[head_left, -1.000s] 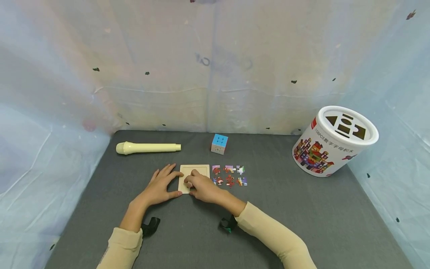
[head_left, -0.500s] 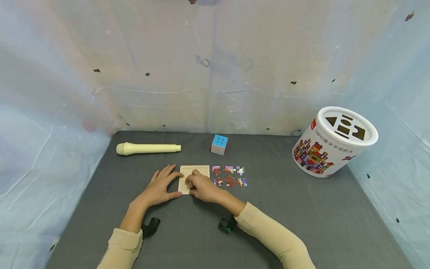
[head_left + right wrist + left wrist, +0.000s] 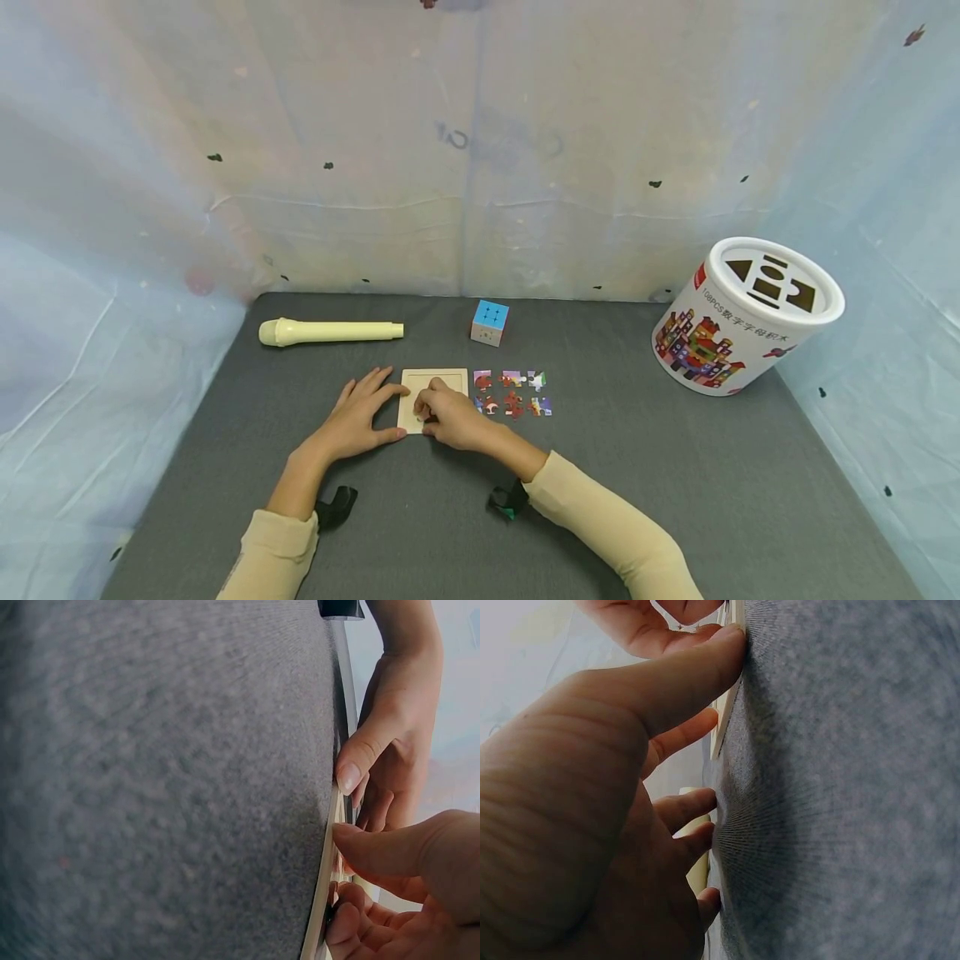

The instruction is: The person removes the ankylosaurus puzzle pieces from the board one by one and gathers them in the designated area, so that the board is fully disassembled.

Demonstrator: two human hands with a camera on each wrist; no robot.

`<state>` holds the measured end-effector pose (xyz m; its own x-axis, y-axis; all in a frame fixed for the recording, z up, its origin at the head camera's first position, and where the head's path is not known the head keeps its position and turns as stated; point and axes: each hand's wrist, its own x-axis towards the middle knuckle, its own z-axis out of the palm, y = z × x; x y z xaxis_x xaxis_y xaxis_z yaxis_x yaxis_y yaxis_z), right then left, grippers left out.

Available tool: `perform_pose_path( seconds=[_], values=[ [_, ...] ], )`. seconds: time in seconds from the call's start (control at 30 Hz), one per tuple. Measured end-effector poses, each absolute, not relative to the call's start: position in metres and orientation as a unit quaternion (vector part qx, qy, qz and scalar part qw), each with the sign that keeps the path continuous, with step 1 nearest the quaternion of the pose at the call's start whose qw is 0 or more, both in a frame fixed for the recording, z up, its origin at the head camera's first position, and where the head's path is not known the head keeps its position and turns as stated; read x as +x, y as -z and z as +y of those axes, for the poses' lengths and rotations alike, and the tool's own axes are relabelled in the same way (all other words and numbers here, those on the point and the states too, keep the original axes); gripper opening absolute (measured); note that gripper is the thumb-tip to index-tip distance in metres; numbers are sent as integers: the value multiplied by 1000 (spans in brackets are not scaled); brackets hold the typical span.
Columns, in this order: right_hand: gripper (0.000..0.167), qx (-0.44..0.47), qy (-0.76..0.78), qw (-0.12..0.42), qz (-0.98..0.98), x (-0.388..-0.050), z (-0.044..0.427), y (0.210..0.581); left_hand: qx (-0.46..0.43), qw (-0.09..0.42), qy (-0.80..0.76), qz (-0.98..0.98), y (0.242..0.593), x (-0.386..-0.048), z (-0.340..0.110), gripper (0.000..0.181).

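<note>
A pale wooden puzzle tray (image 3: pixel 437 374) with a raised rim lies on the grey cloth, partly hidden by the hands. My left hand (image 3: pixel 360 414) has its fingers spread; thumb and index finger touch the tray's left side. Over the tray, my right hand (image 3: pixel 453 417) has curled fingers working at a small jigsaw piece (image 3: pixel 332 909), mostly hidden by them. In the right wrist view its thumb rests at the tray's near edge. Several red and purple jigsaw pieces (image 3: pixel 513 405) lie in two rows just right of the tray.
A cream toy microphone (image 3: pixel 333 331) lies at the back left. Behind the tray stands a puzzle cube (image 3: pixel 490 322) with a blue top. A large white block bucket (image 3: pixel 738 321) is at the back right. Pale sheeting (image 3: pixel 465 167) hangs round the table.
The right hand's fingers have shifted very slightly over the tray. The left hand, tray and loose pieces stay in place.
</note>
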<state>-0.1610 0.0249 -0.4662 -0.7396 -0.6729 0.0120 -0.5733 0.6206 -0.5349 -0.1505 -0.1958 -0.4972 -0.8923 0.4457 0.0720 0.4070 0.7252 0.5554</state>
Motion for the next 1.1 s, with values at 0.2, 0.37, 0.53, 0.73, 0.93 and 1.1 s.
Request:
perform_pose_path(
  seconds=[0.2,0.37,0.53,0.73,0.93,1.1],
  values=[
    [25,-346,274,103,891,-161,25,467,232,29,-293,927,497,-150,-196,62],
    [33,-334,300,102,887,-161,26,467,234,20,-291,928,497,-149,-196,61],
    [34,-340,314,101,881,-162,28,466,233,22,-290,928,497,-149,-196,61],
    [32,-343,311,102,881,-162,28,466,232,26,-289,929,497,-149,-195,61],
    [31,-342,306,102,883,-162,28,466,230,30,-289,929,498,-151,-196,61],
    [33,-333,301,104,887,-162,28,466,229,32,-288,929,500,-151,-196,61]
  ],
)
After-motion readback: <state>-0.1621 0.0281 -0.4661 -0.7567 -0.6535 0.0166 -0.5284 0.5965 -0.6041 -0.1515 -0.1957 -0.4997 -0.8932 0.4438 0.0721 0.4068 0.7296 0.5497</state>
